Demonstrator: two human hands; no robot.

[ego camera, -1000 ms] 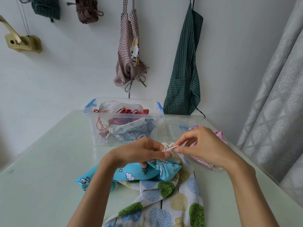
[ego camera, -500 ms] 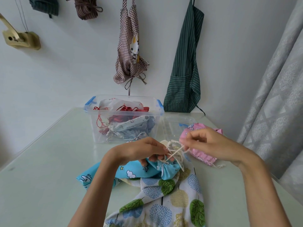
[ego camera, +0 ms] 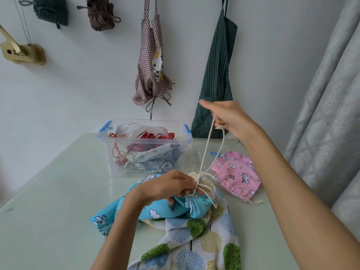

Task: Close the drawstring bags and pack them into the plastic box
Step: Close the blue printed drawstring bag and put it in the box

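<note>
A light blue drawstring bag (ego camera: 155, 211) with white clouds lies on the table in front of me. My left hand (ego camera: 169, 188) pinches its gathered neck. My right hand (ego camera: 228, 117) is raised high to the right, gripping the cream drawstring (ego camera: 206, 152), which runs taut down to the bag's neck. A white bag with green and blue leaves (ego camera: 194, 240) lies under the blue one, toward me. A pink bag (ego camera: 237, 176) rests to the right. The clear plastic box (ego camera: 109, 152) with blue clips stands behind, holding several closed bags.
The clear lid (ego camera: 206, 152) lies flat between the box and the pink bag. Aprons hang on the wall: a checked one (ego camera: 152, 75) and a green striped one (ego camera: 216, 84). A grey curtain (ego camera: 327, 114) hangs along the table's right side.
My right hand has pulled the drawstring up and away to the right, drawing it long and taut. The blue bag's neck has cinched tight under my left hand.
</note>
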